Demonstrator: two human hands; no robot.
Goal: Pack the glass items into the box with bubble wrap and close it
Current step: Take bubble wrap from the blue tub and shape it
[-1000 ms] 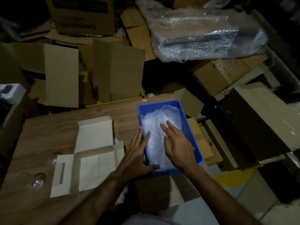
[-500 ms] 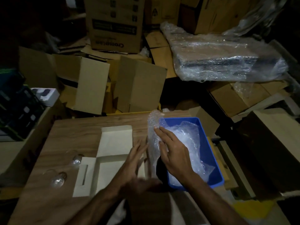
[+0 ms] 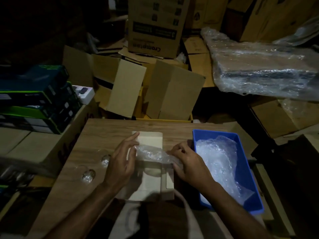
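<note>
A small white cardboard box (image 3: 151,185) lies open on the wooden table (image 3: 107,131), its lid flap (image 3: 151,138) folded back. A sheet of bubble wrap (image 3: 151,155) stretches above the box. My right hand (image 3: 188,164) is shut on its right end. My left hand (image 3: 122,161) touches its left end with fingers spread. Two clear glass items lie on the table to the left, one (image 3: 105,159) nearer the box and one (image 3: 88,175) closer to me.
A blue plastic bin (image 3: 248,171) with more bubble wrap (image 3: 217,163) stands at the table's right edge. Brown cartons (image 3: 174,94) crowd behind the table. Dark boxes (image 3: 38,100) are stacked at the left. A plastic-wrapped bundle (image 3: 262,71) lies at the back right.
My right hand has carried the bubble wrap sheet out of the blue bin, leftward over the white box. My left hand has come up to its left end. The view has shifted.
</note>
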